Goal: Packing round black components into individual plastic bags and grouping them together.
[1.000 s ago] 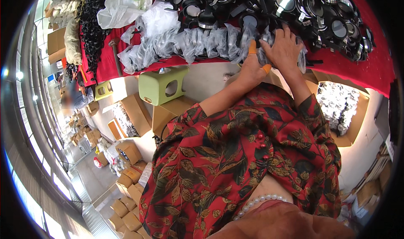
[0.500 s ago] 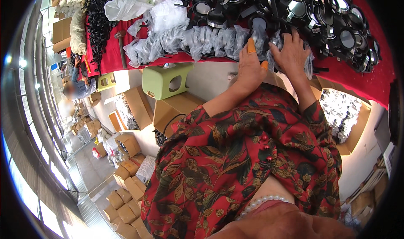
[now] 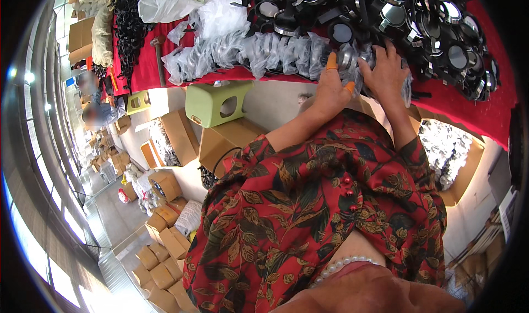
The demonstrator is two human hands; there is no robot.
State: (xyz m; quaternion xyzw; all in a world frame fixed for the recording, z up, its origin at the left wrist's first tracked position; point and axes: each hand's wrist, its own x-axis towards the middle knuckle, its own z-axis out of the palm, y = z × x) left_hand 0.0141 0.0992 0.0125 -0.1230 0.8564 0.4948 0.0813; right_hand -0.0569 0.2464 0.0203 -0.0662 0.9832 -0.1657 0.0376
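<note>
On the near edge of the red-covered table, a part in a clear plastic bag [image 3: 348, 61], with something round and silvery inside, stands between my hands. My left hand [image 3: 333, 92] wears orange covers on two digits and grips this bag's left side. From the right, my right hand [image 3: 386, 75] closes over the bagged parts with its fingers bent, and some fingertips are hidden among them. A row of similar bagged parts [image 3: 259, 55] runs left from my left hand. Beyond my hands lies a heap of round black-and-silver parts [image 3: 393, 15].
A hammer [image 3: 158, 59] lies left of the row, beside hanging black parts [image 3: 131, 31]. White plastic bags [image 3: 223, 18] rest behind the row. Below the table edge are a green stool [image 3: 206, 106], an opened carton [image 3: 228, 139] and a carton of silvery pieces [image 3: 454, 189]. Other people work far left.
My left hand has shifted slightly right and down, toward the right hand. The bagged part between my hands has turned, and its silvery round piece shows more. My right hand has moved slightly right.
</note>
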